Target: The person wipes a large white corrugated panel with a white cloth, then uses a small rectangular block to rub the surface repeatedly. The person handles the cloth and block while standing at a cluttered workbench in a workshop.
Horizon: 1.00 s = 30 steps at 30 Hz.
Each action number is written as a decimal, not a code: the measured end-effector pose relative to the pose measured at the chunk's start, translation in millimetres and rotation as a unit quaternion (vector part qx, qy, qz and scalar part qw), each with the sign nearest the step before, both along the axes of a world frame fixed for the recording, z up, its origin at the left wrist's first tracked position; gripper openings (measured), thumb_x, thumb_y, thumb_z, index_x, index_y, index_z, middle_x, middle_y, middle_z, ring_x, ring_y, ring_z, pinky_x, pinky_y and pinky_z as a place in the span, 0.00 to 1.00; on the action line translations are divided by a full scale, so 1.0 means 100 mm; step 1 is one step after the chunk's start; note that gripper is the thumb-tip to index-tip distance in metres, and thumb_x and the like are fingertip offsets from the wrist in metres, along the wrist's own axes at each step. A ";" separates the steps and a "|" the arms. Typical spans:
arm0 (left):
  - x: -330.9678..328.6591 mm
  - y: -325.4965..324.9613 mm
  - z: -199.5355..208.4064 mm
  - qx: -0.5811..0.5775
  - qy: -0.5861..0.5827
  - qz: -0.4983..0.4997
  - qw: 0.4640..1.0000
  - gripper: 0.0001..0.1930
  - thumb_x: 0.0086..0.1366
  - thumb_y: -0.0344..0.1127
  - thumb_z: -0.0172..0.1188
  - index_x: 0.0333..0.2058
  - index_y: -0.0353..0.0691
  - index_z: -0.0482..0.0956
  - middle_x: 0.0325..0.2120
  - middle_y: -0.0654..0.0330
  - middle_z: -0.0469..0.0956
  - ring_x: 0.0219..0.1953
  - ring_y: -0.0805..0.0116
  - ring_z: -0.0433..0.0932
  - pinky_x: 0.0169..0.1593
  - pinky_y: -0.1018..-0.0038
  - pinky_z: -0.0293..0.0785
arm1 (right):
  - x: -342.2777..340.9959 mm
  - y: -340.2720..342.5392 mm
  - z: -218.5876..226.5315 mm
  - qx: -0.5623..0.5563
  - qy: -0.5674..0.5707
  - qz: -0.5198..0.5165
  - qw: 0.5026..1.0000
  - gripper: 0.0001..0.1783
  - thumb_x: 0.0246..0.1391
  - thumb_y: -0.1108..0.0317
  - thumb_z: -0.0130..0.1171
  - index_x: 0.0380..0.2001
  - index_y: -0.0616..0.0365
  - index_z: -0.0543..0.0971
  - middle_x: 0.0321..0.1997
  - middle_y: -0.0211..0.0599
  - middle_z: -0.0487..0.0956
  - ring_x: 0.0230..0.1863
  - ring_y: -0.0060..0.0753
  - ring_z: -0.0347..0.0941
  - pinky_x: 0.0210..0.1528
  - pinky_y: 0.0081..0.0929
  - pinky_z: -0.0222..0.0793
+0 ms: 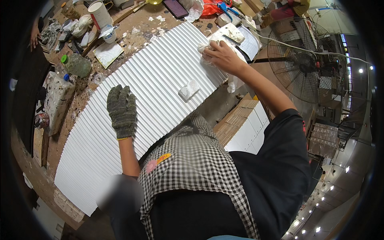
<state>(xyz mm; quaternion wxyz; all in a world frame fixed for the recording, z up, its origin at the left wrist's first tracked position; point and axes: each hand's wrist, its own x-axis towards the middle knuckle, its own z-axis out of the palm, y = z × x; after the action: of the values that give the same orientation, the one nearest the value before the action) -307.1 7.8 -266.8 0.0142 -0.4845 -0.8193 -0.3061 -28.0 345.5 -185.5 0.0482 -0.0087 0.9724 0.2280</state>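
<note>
A long white ridged panel (160,76) lies across the workbench in front of me. My left hand (121,110), in a dark knitted work glove, rests flat on the ridges with its fingers stretched out. At the panel's far right end, my bare right hand (224,57) is closed on a crumpled white cloth (205,52) and presses it to the surface. Part of the cloth is hidden under the fingers. A small pale grey block (189,90) sits on the panel near its front edge, between my two hands.
Beyond the panel, the paint-spattered bench (134,34) carries a white mug (100,15), a green-capped jar (76,65), a phone (175,8) and blue-handled pliers (228,11). A large floor fan (304,62) stands at right, near stacked boards (244,124). Another person's hand (35,36) is at far left.
</note>
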 end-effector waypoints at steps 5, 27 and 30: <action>0.00 0.01 0.02 -0.004 0.000 -0.004 1.000 0.17 0.64 0.36 0.66 0.51 0.42 0.84 0.54 0.49 0.79 0.59 0.47 0.73 0.67 0.52 0.66 | -0.01 0.01 0.08 -0.001 -0.039 0.028 0.999 0.06 0.51 0.61 0.60 0.29 0.44 0.84 0.48 0.19 0.73 0.55 0.30 0.65 0.49 0.31 0.65; 0.09 -0.05 0.10 0.033 -0.018 -0.030 0.999 0.19 0.63 0.36 0.69 0.53 0.47 0.83 0.57 0.52 0.78 0.64 0.50 0.71 0.68 0.53 0.67 | 1.13 -0.91 0.81 -0.358 -0.044 -0.277 0.891 0.09 0.49 0.66 0.60 0.33 0.49 0.87 0.42 0.34 0.76 0.48 0.42 0.70 0.50 0.37 0.70; 0.52 0.03 0.55 0.099 -0.191 -0.171 0.962 0.23 0.63 0.41 0.70 0.56 0.46 0.79 0.58 0.54 0.76 0.62 0.54 0.71 0.68 0.55 0.69 | 0.85 -1.37 0.71 -0.549 0.226 -0.360 0.720 0.14 0.53 0.69 0.53 0.37 0.60 0.86 0.44 0.37 0.74 0.47 0.33 0.70 0.51 0.34 0.69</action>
<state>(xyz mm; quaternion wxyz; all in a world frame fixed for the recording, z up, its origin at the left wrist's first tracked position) -255.3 10.9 -212.2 -0.1473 -0.5459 -0.6776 -0.4702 57.3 208.8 -115.0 -0.1073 0.3692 0.8390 -0.3851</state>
